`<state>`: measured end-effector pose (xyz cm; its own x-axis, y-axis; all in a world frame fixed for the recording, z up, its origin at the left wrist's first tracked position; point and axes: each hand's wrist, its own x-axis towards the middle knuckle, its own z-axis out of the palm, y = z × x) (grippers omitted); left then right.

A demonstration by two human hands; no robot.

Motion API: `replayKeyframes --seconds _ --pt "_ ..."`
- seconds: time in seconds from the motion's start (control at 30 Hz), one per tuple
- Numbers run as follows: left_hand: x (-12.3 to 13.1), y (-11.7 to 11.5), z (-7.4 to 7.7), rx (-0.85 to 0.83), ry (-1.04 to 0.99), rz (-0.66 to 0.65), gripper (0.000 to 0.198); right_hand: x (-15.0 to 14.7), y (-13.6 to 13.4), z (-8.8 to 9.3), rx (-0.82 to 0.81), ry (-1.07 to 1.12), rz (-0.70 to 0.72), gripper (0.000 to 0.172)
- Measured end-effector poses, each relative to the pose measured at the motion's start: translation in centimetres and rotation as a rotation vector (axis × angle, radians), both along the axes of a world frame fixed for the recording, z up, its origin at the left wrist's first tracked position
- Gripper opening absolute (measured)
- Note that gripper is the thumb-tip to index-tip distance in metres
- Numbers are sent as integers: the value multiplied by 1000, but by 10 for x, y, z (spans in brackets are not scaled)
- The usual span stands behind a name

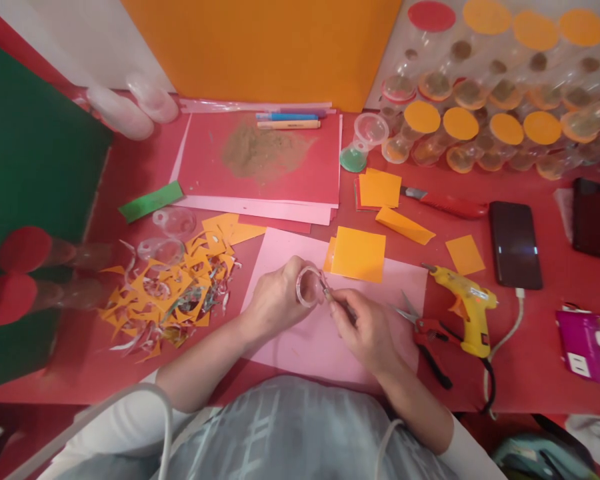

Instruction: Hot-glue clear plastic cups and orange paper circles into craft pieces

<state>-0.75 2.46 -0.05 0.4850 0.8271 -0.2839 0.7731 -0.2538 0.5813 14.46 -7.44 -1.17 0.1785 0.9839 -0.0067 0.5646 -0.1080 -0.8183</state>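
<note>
My left hand [276, 301] is wrapped round a small clear plastic cup-like piece [310, 287], its round rim turned up towards me. At the rim's right side, my right hand [363, 323] pinches a small slim tool [325, 288] with a metallic tip that touches or nearly touches the edge. Most of this tool is hidden by the fingers, so its kind does not show. Both hands are above a pink sheet [290, 350]. Just past them lies a stack of orange paper squares [360, 255]. Red-handled snips [427, 327] lie with blades apart, right of my right hand.
Orange paper scraps [180, 287] and plastic shavings are heaped on the left. A yellow glue gun [467, 307], a phone [516, 245] and a red-handled cutter [450, 202] lie right. Several bottle-shaped clear pieces [495, 137] stand back right. Brown powder [263, 152] covers a red sheet.
</note>
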Motion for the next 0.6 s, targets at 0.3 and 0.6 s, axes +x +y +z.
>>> replayKeyframes --seconds 0.3,0.6 --pt "0 -1 -1 1 -17 5 18 -2 0 0 -13 58 -42 14" --pt "0 0 1 -13 -91 84 18 1 -1 3 -9 34 -9 14"
